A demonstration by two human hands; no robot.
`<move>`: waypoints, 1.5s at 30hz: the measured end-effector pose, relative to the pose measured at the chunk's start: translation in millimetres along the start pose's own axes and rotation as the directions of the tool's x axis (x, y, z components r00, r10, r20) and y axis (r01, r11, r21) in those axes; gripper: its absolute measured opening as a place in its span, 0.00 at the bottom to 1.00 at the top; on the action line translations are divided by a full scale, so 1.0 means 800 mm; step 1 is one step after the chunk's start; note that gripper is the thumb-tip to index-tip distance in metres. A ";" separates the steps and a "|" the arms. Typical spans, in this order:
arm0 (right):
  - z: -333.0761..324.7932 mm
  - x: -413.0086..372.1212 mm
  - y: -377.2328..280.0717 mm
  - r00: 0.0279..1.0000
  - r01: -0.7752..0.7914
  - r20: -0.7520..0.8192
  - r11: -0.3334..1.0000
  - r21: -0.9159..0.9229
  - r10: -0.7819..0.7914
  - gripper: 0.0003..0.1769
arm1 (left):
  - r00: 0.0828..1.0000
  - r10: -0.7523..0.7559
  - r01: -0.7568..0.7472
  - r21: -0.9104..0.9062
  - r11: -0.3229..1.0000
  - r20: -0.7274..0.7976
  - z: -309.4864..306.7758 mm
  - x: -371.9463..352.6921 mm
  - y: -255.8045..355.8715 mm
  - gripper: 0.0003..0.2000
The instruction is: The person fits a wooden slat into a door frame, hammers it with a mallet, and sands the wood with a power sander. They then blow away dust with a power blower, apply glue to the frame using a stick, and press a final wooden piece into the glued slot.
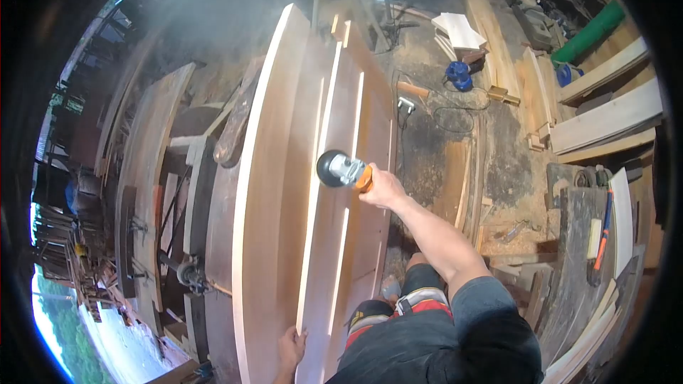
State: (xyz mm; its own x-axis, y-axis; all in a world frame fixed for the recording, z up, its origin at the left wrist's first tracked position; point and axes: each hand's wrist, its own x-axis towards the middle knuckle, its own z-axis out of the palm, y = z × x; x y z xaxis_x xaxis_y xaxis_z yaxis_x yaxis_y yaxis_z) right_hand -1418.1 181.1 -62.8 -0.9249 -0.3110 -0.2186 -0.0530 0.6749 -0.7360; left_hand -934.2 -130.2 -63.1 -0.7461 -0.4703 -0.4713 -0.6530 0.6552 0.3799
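Note:
My right hand (384, 190) is wrapped round the orange body of an angle grinder (348, 170). The grinder's round dark disc lies over the raised edge of a wooden panel (329, 114). Lower down, my left hand (292, 348) rests at the near end of the same panel, its fingers bent over the pale edge. Whether those fingers grip the edge is not clear. Another long board (267, 192) stands to the left, alongside the panel.
A blue power tool (459, 76) sits on the dusty floor, with a cable nearby. White boards (459, 31) are stacked behind it. A dark bench (580, 263) bears an orange-handled tool (603, 242) at right. Planks (146, 171) stand at left. Dust hangs at the top.

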 end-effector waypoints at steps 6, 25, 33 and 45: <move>-0.064 0.079 0.014 0.994 0.047 0.104 0.999 -0.014 -0.045 0.36 | 0.999 -0.033 0.033 -0.030 0.999 -0.011 -0.013 0.083 0.133 0.14; -0.170 0.334 0.062 0.993 0.002 -0.109 0.945 0.327 0.035 0.36 | 0.984 -0.121 0.130 0.058 0.990 -0.132 -0.016 0.192 0.297 0.18; -0.228 0.454 0.047 0.994 -0.056 -0.070 0.923 0.382 0.089 0.36 | 0.977 -0.161 0.177 0.114 0.978 -0.138 -0.012 0.192 0.299 0.20; -0.257 0.507 0.028 0.996 -0.083 0.002 0.941 0.328 0.087 0.35 | 0.971 -0.184 0.184 -0.013 0.983 -0.153 -0.010 0.192 0.305 0.15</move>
State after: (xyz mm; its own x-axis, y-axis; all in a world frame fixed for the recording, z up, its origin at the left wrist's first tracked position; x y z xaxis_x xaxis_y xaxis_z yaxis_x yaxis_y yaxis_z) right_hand -1872.2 207.5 -35.9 -0.9251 -0.2527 -0.2834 0.1505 0.4412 -0.8847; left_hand -1208.9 -47.4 -36.3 -0.6245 -0.6675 -0.4054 -0.7806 0.5497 0.2974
